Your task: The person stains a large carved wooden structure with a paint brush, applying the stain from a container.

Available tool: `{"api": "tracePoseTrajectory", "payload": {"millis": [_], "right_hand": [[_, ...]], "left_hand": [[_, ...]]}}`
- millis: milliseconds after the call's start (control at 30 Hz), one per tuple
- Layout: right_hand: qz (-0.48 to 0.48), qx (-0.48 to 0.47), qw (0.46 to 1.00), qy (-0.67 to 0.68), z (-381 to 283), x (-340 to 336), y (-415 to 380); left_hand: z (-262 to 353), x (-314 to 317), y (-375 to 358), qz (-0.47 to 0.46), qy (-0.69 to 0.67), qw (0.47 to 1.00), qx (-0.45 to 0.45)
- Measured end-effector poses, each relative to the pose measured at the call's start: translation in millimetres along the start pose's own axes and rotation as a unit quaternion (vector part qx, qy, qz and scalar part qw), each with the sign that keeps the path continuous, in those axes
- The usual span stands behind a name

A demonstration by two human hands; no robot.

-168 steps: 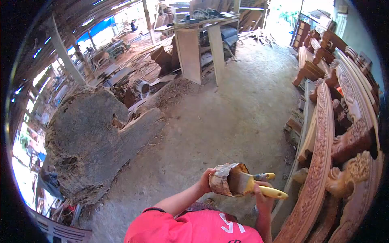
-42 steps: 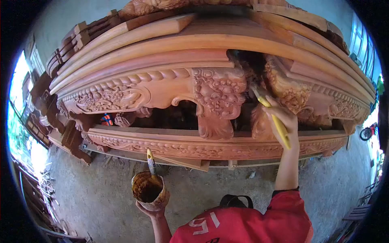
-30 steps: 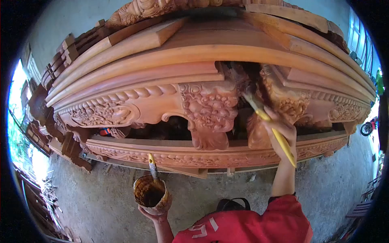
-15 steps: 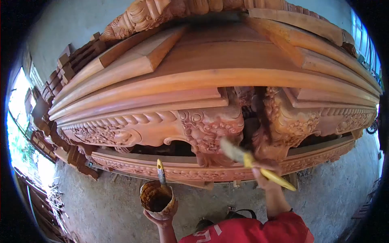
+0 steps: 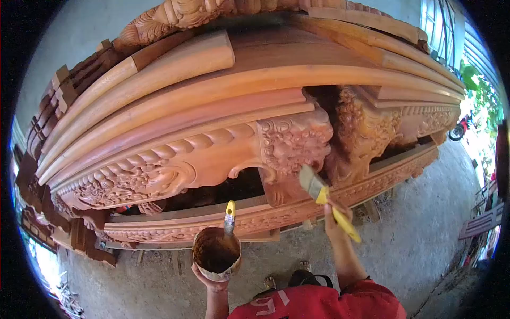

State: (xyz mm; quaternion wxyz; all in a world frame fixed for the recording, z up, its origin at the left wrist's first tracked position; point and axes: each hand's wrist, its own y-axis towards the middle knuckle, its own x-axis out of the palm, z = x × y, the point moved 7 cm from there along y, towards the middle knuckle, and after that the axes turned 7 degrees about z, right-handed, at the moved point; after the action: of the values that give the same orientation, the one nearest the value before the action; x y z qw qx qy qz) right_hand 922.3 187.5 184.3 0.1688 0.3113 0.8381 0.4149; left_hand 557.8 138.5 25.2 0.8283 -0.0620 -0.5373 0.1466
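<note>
My right hand is wrapped round a wide paintbrush with a yellow handle and pale bristles. The bristle tips are right at the lower part of a carved wooden block on the reddish-brown furniture piece. Down in front of the furniture, my left hand grips a round pot from below and the side. Dark brown residue coats the inside of the pot. A second, narrower brush with a yellow handle tip stands in it, its bristles hidden inside.
Long curved mouldings run across the furniture, with a carved crest at the back. A dark gap separates two carved blocks. Below lies a concrete floor. Wooden slatted pieces lie at right, and a red motorbike stands beyond.
The view has turned and tilted. The wide brush has come down along the carved block, its bristles now sharper and lower. The pot stays in my left hand.
</note>
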Motion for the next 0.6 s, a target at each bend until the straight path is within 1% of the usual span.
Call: {"api": "tracePoseTrajectory", "payload": {"millis": [33,100,133,200,233,267,300,333,367,400,433,467,500,567,600], "right_hand": [[0.0,-0.016,0.998,-0.059,-14.8,-7.4,8.8],[0.097,-0.056,0.99,-0.079,-27.1,-21.0,20.4],[0.098,-0.056,0.99,-0.086,-28.2,-16.2,24.3],[0.16,-0.011,0.984,-0.08,-20.5,-11.8,25.1],[0.082,-0.056,0.955,-0.278,-26.8,-2.2,17.7],[0.058,0.078,0.982,-0.163,-16.5,-0.2,7.6],[0.043,0.048,0.992,-0.108,-12.2,5.9,0.0],[0.024,0.02,0.998,-0.052,-9.7,12.4,-7.0],[0.025,0.021,0.998,-0.051,-3.0,7.0,-8.8],[0.052,0.12,0.991,-0.002,11.1,-1.3,-9.4],[0.078,0.221,0.971,0.045,22.7,-7.8,-15.4],[0.135,0.206,0.965,0.085,21.8,-18.9,-8.6],[0.156,0.244,0.955,0.064,31.0,-27.9,-3.5],[0.187,0.207,0.941,0.193,2.8,-18.3,20.4],[0.19,0.206,0.94,0.193,8.9,-15.6,17.0]], "left_hand": [[1.6,7.9,-1.9,-0.003,0.001,1.0,-0.008],[10.4,19.1,-8.8,0.01,-0.005,1.0,0.025],[11.6,13.4,-8.5,0.01,-0.005,1.0,0.019],[13.2,3.8,-7.7,0.02,-0.024,1.0,0.002],[13.0,6.2,-10.0,0.019,-0.025,1.0,0.0],[13.7,12.3,-10.8,0.009,-0.02,1.0,0.019],[17.2,21.7,-7.7,-0.002,-0.016,0.999,0.041],[19.5,25.3,-4.4,-0.005,-0.017,0.999,0.043],[17.9,31.7,-3.4,-0.046,-0.01,0.999,0.013],[14.7,37.3,-3.3,-0.086,-0.003,0.996,-0.019],[15.2,34.7,-1.0,-0.083,-0.001,0.996,-0.022],[18.1,27.0,5.8,-0.051,0.005,0.999,-0.005],[21.1,20.8,15.5,-0.023,0.009,1.0,0.013],[21.2,26.3,19.5,-0.046,0.012,0.999,0.007],[21.4,48.4,13.1,-0.074,0.015,0.997,0.01]]}}
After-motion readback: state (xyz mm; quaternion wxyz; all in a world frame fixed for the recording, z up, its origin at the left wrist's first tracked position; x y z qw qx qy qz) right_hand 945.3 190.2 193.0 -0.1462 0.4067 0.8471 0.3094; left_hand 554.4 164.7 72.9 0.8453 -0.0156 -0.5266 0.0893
